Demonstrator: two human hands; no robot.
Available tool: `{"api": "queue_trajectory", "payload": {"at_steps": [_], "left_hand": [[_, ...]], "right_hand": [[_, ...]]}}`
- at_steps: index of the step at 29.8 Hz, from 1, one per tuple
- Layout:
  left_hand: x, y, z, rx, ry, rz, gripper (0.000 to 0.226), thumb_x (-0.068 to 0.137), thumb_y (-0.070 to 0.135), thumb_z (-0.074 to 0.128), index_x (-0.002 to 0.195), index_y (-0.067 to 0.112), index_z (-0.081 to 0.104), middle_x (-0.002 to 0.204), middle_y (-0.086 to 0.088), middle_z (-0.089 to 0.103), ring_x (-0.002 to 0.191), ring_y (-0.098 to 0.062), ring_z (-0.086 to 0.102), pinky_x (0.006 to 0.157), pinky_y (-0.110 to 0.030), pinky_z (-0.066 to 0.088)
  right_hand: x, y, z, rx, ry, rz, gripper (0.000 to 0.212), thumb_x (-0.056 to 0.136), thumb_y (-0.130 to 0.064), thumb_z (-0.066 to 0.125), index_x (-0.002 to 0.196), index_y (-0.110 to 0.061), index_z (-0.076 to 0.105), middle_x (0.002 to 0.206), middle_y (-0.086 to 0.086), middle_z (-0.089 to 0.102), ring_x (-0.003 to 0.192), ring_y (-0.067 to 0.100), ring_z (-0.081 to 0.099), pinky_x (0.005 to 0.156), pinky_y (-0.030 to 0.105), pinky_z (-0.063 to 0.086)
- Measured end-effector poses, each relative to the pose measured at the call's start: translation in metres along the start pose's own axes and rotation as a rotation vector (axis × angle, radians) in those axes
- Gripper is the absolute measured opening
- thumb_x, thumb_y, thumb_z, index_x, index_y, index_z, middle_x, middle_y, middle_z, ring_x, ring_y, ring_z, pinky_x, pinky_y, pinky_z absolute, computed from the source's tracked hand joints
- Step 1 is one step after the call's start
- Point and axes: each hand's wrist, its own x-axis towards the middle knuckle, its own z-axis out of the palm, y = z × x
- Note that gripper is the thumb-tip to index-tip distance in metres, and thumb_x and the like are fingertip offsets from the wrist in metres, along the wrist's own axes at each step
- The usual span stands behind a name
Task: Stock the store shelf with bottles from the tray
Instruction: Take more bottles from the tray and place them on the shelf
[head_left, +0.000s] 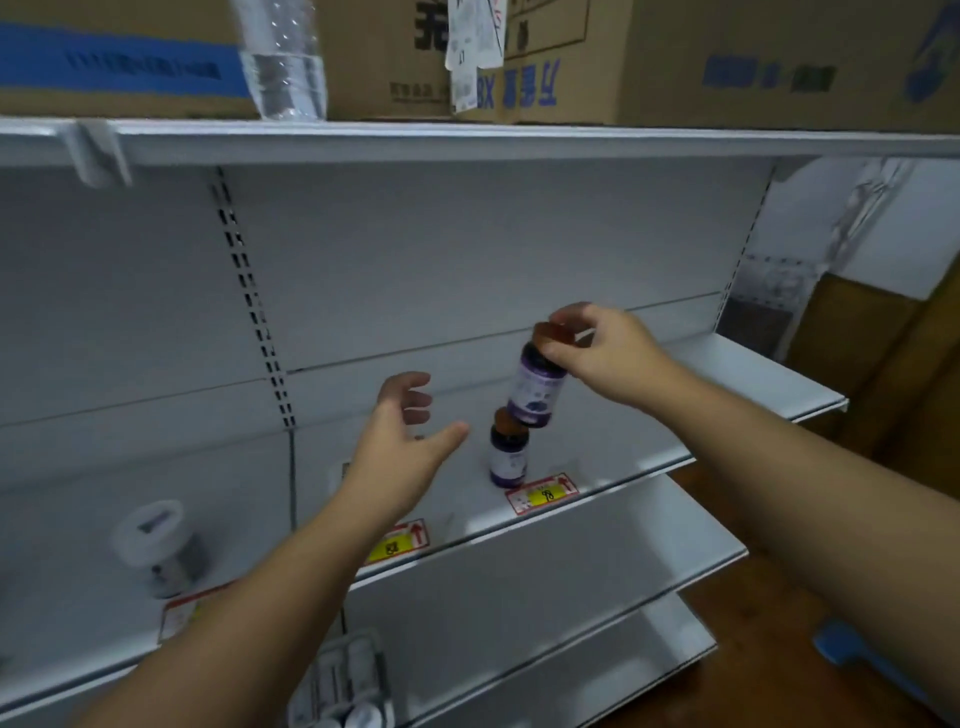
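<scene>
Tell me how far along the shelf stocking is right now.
Barely started, it seems. One purple-label bottle already stands on the shelf above a price tag. The right hand holds a second bottle by its cap, tilted above the first. The left hand is open and empty. The tray is only partly in view, so the remaining count is unclear.

Single head-worn wide-angle view, close to a white metal store shelf unit (519, 145), facing forward and slightly down, both forearms entering from the bottom edge, brown cardboard boxes (753, 57) at the top edge, brown wooden floor (779, 623) lower right, straight lines bowed by the lens
</scene>
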Motion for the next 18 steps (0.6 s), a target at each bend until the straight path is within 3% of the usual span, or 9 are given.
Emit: {"api": "queue_trajectory", "payload": {"at_steps": [4,7,9,12,18], "left_hand": [[-0.007,-0.022,-0.005,0.275,0.037,-0.048,0.044,0.083,0.025,0.067,0.122,0.028,0.046,0.122,-0.002,0.053,0.114,-0.023,0.052,0.091,-0.035,0.044],[-0.013,-0.031,-0.015,0.709,-0.148,0.025,0.058,0.084,0.042,0.061,0.135,0.027,0.040,0.143,0.000,0.044,0.126,-0.025,0.045,0.102,-0.036,0.041],[-0.015,-0.033,-0.019,0.843,-0.233,0.058,0.063,0.084,0.048,0.058,0.139,0.029,0.036,0.149,0.000,0.037,0.140,-0.022,0.030,0.108,-0.033,0.032],[-0.012,-0.032,-0.020,0.897,-0.213,0.064,0.064,0.085,0.051,0.056,0.141,0.031,0.032,0.153,0.001,0.032,0.144,-0.016,0.019,0.111,-0.031,0.027],[-0.013,-0.037,-0.018,0.902,-0.234,0.068,0.064,0.083,0.050,0.057,0.139,0.029,0.035,0.150,-0.001,0.036,0.130,-0.024,0.043,0.104,-0.031,0.034]], "right_hand": [[0.018,0.075,0.001,-0.136,-0.085,0.113,0.050,0.081,-0.027,0.069,0.126,-0.009,0.055,0.126,0.014,0.062,0.108,0.030,0.061,0.087,0.027,0.042],[0.021,0.107,0.023,-0.096,-0.185,0.137,0.046,0.079,-0.018,0.071,0.122,-0.007,0.059,0.126,0.014,0.061,0.108,0.029,0.060,0.088,0.025,0.042],[0.023,0.116,0.037,-0.066,-0.233,0.136,0.046,0.080,-0.019,0.071,0.122,-0.009,0.058,0.127,0.013,0.061,0.108,0.028,0.060,0.088,0.025,0.042],[0.027,0.117,0.054,-0.037,-0.293,0.104,0.045,0.081,-0.021,0.070,0.123,-0.011,0.058,0.126,0.011,0.061,0.106,0.026,0.060,0.085,0.025,0.042],[0.019,0.111,0.066,-0.105,-0.330,0.051,0.050,0.087,-0.028,0.062,0.132,-0.014,0.048,0.136,0.011,0.053,0.114,0.027,0.056,0.090,0.026,0.040]]}}
